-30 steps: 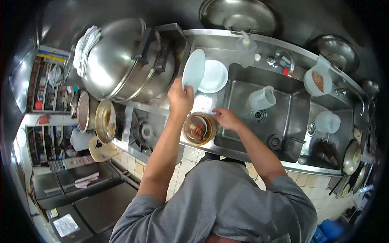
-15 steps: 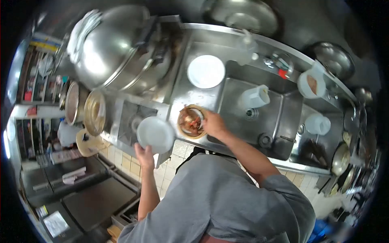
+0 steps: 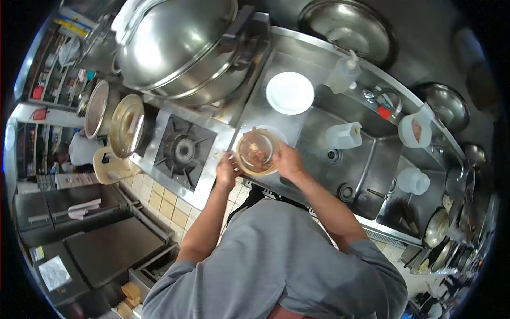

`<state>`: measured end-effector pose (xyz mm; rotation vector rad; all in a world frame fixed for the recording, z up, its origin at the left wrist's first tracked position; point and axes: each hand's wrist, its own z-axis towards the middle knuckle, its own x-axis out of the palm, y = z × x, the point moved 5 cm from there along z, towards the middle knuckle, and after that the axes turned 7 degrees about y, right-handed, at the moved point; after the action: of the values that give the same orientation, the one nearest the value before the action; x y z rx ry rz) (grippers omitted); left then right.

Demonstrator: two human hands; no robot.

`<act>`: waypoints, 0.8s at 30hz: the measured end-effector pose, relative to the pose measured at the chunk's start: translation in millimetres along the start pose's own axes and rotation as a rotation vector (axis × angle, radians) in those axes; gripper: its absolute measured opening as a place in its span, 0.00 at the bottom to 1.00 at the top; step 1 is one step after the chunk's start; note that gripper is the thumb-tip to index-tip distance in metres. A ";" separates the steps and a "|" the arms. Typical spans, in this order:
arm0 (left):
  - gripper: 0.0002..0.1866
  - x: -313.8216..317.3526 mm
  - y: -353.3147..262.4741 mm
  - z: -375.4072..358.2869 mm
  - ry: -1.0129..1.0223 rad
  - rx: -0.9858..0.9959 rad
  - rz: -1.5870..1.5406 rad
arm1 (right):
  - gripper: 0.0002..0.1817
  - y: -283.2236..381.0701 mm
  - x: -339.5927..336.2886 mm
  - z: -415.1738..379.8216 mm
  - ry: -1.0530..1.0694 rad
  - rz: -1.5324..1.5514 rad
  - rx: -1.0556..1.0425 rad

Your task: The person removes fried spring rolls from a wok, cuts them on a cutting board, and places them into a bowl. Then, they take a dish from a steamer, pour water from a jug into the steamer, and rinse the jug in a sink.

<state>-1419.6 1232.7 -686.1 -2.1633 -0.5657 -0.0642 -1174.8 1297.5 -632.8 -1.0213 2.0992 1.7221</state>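
Note:
A round amber-rimmed bowl holds reddish-brown food pieces and is just above the counter's front edge, in front of my body. My right hand grips its right rim. My left hand is closed at its left rim, fingers curled. A pale plate shows as a rim behind and under the bowl; the bowl hides most of it. Farther back on the steel counter lies another white plate, flat and apart from both hands.
A gas burner is left of the bowl, with a large domed steel pot behind it. The sink on the right holds a white jug. A pump bottle stands behind. Far left, a person is near a chair.
My left hand has moved right from over the burner to the bowl's left side. The plate it held is now behind and under the bowl. The view has shifted slightly.

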 end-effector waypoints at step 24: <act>0.21 315.0 -413.5 -61.1 -0.283 1.303 1.999 | 0.13 -339.8 -99.5 10.8 -1.221 1.284 0.715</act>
<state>-1301.1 1515.8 -262.1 -0.6331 1.2360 1.2565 -886.3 1322.7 -836.9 1.4780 1.9943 1.0165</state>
